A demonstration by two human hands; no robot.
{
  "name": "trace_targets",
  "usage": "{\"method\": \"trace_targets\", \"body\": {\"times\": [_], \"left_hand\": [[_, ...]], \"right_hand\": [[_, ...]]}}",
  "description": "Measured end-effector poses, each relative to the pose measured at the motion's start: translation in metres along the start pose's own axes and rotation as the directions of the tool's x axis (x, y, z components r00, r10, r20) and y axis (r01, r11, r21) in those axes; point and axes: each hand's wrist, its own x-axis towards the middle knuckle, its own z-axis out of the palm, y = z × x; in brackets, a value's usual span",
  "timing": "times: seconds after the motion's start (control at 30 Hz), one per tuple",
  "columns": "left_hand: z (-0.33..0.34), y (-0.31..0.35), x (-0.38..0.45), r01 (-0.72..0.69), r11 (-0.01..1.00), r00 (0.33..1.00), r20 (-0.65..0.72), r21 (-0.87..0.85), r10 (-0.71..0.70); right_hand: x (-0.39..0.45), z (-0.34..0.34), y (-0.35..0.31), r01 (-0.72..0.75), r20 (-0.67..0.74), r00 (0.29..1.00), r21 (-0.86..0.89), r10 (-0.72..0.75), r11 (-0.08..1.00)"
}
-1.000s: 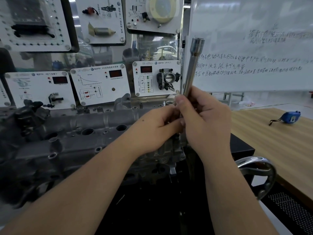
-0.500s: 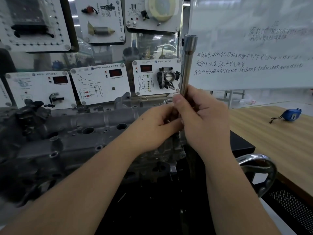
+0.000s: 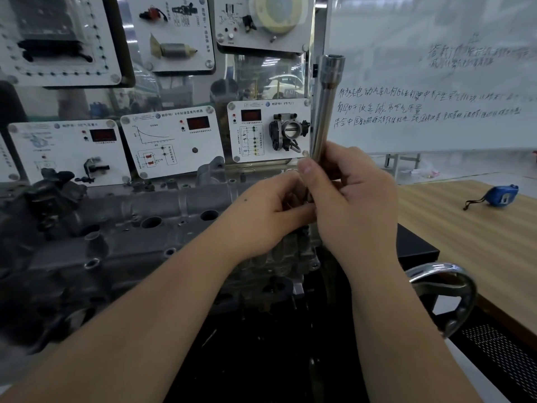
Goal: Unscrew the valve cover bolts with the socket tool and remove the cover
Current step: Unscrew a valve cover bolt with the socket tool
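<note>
- My right hand (image 3: pixel 353 199) is closed around the lower part of the socket tool (image 3: pixel 324 112), thumb pressed across the shaft; the tool stands almost upright, with its open socket end at the top.
- A second ago the tool leaned to the right at the top. It has since swung back toward vertical, while both hands have stayed at the same spot over the right end of the engine (image 3: pixel 122 228).
- My left hand (image 3: pixel 273 210) is curled with the fingertips pinched together just against the foot of the tool. I cannot tell what, if anything, it holds; the lower tip of the tool is hidden behind my fingers.
- I read this as straightening the tool onto a bolt, or picking a loosened bolt off its tip. I cannot say which.
- The valve cover (image 3: pixel 162 207) still sits along the top of the engine, stretching left from my hands, so lifting it off is not yet done.
- A blue tape measure (image 3: pixel 501 195) lies near the far right edge of the tabletop (image 3: pixel 465 242), well apart from the work.
</note>
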Motion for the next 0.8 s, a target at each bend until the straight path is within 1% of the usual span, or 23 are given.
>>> {"method": "trace_targets", "body": {"times": [0.07, 0.13, 0.2, 0.27, 0.4, 0.47, 0.53, 0.7, 0.8], "left_hand": [[-0.0012, 0.001, -0.0006, 0.01, 1.0, 1.0, 0.012, -0.007, -0.01], [-0.0034, 0.0029, -0.0019, 0.025, 1.0, 0.999, 0.036, -0.007, -0.024], [-0.0049, 0.0027, -0.0023, 0.04, 0.999, 0.998, 0.054, 0.001, -0.04], [-0.0042, 0.0023, -0.0014, 0.043, 0.999, 0.998, 0.04, 0.01, -0.044], [-0.002, 0.003, -0.0001, 0.013, 1.0, 0.999, 0.042, -0.021, -0.012], [-0.0021, 0.0016, 0.0008, 0.02, 1.0, 0.999, 0.026, -0.022, -0.02], [-0.0019, 0.0003, 0.0015, 0.036, 0.999, 0.999, 0.008, -0.032, -0.035], [-0.003, 0.0009, 0.0006, 0.041, 0.996, 0.998, 0.055, -0.076, -0.037], [-0.0033, -0.0009, -0.0006, 0.033, 0.998, 0.999, 0.045, -0.057, -0.03]], "right_hand": [[-0.0008, 0.0006, 0.0006, 0.004, 0.018, 1.0, 0.0, -0.004, 1.0], [-0.0003, 0.0009, -0.0002, -0.039, 0.065, 0.997, 0.017, 0.038, 0.999], [-0.0001, 0.0005, -0.0001, -0.093, 0.083, 0.993, 0.082, 0.086, 0.992], [-0.0005, 0.0, 0.0006, -0.12, 0.069, 0.991, 0.142, 0.111, 0.983], [0.0011, 0.0012, 0.0014, -0.082, 0.031, 0.996, 0.113, 0.079, 0.99], [0.0015, 0.0018, 0.0019, -0.072, -0.016, 0.997, 0.085, 0.073, 0.994], [0.001, 0.0017, 0.0022, -0.074, -0.035, 0.996, 0.106, 0.078, 0.992], [0.0008, 0.0003, 0.0015, -0.088, -0.004, 0.996, 0.15, 0.09, 0.985], [0.0004, -0.0002, 0.003, -0.089, 0.021, 0.996, 0.174, 0.086, 0.981]]}}
